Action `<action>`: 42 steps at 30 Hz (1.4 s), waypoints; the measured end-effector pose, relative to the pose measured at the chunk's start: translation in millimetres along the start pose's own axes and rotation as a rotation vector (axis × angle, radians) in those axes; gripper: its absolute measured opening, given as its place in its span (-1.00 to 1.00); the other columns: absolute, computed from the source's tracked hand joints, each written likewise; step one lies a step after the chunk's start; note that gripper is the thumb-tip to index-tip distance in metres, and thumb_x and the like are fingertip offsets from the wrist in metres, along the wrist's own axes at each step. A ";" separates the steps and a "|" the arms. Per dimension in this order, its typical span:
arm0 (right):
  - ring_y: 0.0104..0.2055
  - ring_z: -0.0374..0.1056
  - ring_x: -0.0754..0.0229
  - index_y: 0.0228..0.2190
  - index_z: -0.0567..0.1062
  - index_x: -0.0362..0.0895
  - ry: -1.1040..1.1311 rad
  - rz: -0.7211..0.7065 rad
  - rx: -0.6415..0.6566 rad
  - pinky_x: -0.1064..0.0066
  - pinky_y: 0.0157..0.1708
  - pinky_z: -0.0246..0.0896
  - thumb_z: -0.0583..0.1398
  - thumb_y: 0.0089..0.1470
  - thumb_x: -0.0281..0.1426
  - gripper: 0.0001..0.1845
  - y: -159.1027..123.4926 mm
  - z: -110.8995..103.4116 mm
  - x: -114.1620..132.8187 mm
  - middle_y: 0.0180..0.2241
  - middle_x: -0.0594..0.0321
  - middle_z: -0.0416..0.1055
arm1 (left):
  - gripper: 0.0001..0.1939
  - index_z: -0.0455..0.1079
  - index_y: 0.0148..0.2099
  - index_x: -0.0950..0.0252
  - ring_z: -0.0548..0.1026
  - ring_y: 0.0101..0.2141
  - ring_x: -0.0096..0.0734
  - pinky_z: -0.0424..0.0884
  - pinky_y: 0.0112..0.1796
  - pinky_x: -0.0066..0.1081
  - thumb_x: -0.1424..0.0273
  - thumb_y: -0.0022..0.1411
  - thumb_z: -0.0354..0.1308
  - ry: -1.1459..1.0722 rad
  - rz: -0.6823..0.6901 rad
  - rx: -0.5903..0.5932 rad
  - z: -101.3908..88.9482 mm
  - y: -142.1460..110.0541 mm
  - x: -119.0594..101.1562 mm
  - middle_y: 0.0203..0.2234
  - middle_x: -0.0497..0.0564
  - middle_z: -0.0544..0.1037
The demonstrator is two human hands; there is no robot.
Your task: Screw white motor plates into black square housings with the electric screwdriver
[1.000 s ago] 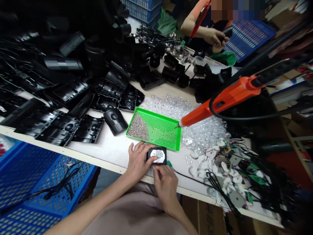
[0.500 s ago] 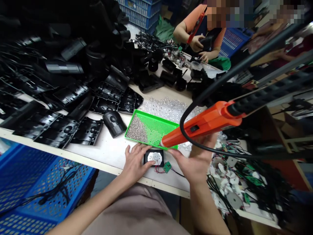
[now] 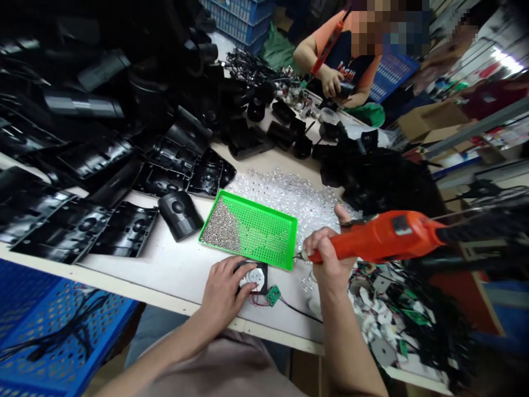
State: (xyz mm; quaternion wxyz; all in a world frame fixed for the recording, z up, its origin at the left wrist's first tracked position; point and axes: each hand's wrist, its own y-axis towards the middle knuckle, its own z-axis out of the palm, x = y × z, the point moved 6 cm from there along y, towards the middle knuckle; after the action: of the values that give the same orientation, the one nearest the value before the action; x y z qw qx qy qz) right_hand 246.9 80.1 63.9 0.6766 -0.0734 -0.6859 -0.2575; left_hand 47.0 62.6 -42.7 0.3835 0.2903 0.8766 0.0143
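My left hand (image 3: pixel 224 292) presses on a small black housing (image 3: pixel 262 277) with a white disc in it, covering part of that disc. A small green circuit board (image 3: pixel 273 295) lies just below, joined to the housing by thin red wires. My right hand (image 3: pixel 326 255) grips an orange soldering iron (image 3: pixel 378 237), whose thin tip points left, close to the lower right corner of a green perforated tray (image 3: pixel 264 234). Small silver pieces (image 3: pixel 220 227) fill the tray's left end.
Clear plastic lenses (image 3: pixel 289 201) lie heaped behind the tray. Glossy black plastic casings (image 3: pixel 124 229) cover the table's left side. White discs and wired boards (image 3: pixel 384 314) lie at right. A blue perforated crate (image 3: pixel 53 325) sits below the front edge. A co-worker's hand (image 3: pixel 330 81) works across the table.
My right hand has left the housing and closed around the orange iron, which has come down to the tray's right corner. My left hand stays on the housing.
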 end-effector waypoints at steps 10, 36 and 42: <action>-0.68 0.13 0.29 -0.06 0.29 0.00 0.062 -0.011 0.096 0.43 -0.68 0.08 0.15 0.02 0.05 -0.45 2.4 7.8 -57.0 -0.62 0.48 0.13 | -0.71 0.35 0.09 0.15 0.41 -0.05 -0.15 0.30 -0.10 -0.17 0.25 0.38 0.00 0.010 0.029 -0.037 -1.3 1.4 -0.4 -0.07 0.09 0.47; -0.70 0.10 0.25 -0.19 0.25 0.03 -0.007 -0.009 0.110 0.37 -0.70 0.06 0.19 -0.08 0.10 -0.46 -6.3 12.9 -70.2 -0.67 0.50 0.13 | -0.72 0.40 0.04 0.18 0.43 -0.07 -0.15 0.31 -0.12 -0.19 0.25 0.36 0.04 0.000 0.042 -0.057 -4.2 1.7 -1.2 -0.09 0.09 0.49; -0.72 0.06 0.29 -0.08 0.25 0.05 0.117 -0.066 0.030 0.44 -0.73 0.01 0.15 0.01 0.05 -0.48 0.4 9.6 -31.3 -0.66 0.50 0.10 | -0.67 0.34 0.09 0.18 0.39 -0.03 -0.12 0.30 -0.08 -0.15 0.30 0.29 0.11 -0.012 0.026 -0.038 -3.7 0.3 -2.0 -0.05 0.10 0.45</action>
State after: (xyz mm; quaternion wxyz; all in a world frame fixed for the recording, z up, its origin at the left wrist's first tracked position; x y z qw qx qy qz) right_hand 240.8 92.6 34.3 0.7077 -0.0251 -0.6511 -0.2732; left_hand 45.7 62.5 -38.7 0.3941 0.2942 0.8700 0.0342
